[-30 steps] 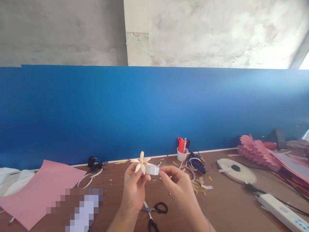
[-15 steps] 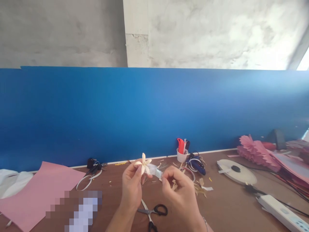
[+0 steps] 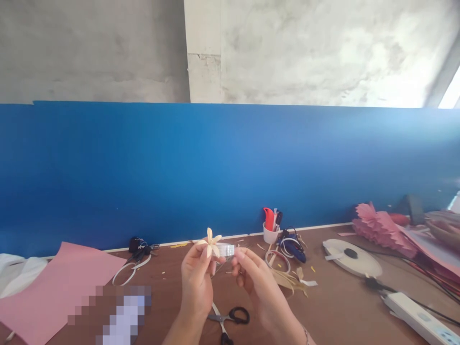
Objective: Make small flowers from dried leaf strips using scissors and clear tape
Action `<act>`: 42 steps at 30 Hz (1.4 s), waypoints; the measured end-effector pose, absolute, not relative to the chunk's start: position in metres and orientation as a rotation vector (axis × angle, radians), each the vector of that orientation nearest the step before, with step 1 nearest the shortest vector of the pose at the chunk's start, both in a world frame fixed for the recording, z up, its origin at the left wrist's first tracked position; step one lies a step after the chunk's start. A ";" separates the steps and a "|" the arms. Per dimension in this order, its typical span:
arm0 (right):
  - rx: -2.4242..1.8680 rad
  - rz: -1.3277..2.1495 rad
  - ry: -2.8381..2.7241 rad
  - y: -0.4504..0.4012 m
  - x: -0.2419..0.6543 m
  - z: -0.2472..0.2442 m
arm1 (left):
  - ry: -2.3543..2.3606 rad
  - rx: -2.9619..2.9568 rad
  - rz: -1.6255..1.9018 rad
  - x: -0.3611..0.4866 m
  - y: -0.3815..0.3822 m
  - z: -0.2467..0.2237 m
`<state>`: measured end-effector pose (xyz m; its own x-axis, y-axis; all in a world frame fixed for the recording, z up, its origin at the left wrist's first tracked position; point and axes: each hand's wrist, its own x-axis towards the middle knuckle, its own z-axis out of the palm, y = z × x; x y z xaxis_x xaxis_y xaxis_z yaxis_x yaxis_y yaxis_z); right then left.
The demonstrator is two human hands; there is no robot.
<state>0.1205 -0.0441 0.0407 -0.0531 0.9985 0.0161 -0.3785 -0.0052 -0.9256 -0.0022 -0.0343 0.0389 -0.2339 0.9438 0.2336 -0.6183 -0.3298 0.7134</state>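
Pinched between the thumb and fingers of my left hand (image 3: 197, 281) is a cream flower (image 3: 211, 244) with several narrow petals, facing me. A short clear, shiny plastic strip (image 3: 227, 250), perhaps tape, stretches from behind the flower to my right hand (image 3: 261, 283). My right thumb and forefinger are closed on the strip's right end. Its left end is hidden behind the petals and left fingers. Below the hands, scissors (image 3: 223, 317) with black handles lie partly spread on the brown table (image 3: 165, 306).
Pink paper (image 3: 68, 282) lies at left. Behind my right hand are a white cup (image 3: 270, 234) of tools, a blue glue gun (image 3: 296, 250), a tape ring (image 3: 277, 261) and cream scraps (image 3: 287, 280). Further right sit a white oval plate (image 3: 370, 263) and a power strip (image 3: 419, 318). A blue partition (image 3: 230, 167) stands behind.
My right hand has turned and come closer to my left, its pinch now nearer the flower. The clear strip looks shorter and flatter. The flower has tilted slightly and shifted a little left.
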 end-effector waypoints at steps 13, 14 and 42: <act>-0.861 0.387 -1.291 -0.064 0.119 0.042 | 0.740 0.809 1.700 0.014 -0.038 0.034; -0.890 0.446 -1.222 -0.063 0.121 0.043 | 0.737 0.792 1.675 0.014 -0.039 0.034; -0.910 0.985 -0.888 -0.047 0.125 0.042 | 0.865 1.155 1.639 0.019 -0.044 0.027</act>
